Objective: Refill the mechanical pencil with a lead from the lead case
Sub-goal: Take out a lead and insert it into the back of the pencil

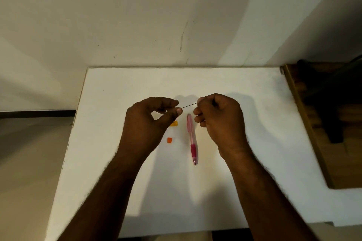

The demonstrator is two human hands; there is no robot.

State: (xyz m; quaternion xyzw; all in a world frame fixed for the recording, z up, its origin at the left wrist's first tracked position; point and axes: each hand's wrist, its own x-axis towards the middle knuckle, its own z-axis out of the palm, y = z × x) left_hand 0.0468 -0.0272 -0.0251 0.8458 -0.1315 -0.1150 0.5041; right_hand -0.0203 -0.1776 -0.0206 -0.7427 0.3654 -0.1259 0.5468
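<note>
- Lead (pixel 189 105): one thin dark stick, held above the white table (pixel 254 143) between the two hands, slanting slightly up toward the right. Judged near weightless, stiff and very brittle; side bending would likely snap it, so it wants a light pinch near the end being fed, pushed along its own length.
- Left hand (pixel 146 123): thumb and forefinger pressed together on the left end of the lead, the other fingers loosely curled behind.
- Right hand (pixel 219 117): fingers curled into a loose fist, thumb and forefinger tips nipping the right end of the lead.
- Mechanical pencil (pixel 192 139): pink translucent barrel with a darker pink grip, lying on the table just below the lead, tip toward the person, rear end away. Touched by neither hand. Judged light, rigid and smooth; the grip section looks the surest place to hold it.
- Orange lead case (pixel 174 123): on the table, partly hidden under the left fingers; whether it stands open cannot be told.
- Small orange piece (pixel 169 140): lying apart, nearer the person than the case, left of the pencil; probably the case's cap.
- Progress, judged: lead out, not yet in the pencil.
</note>
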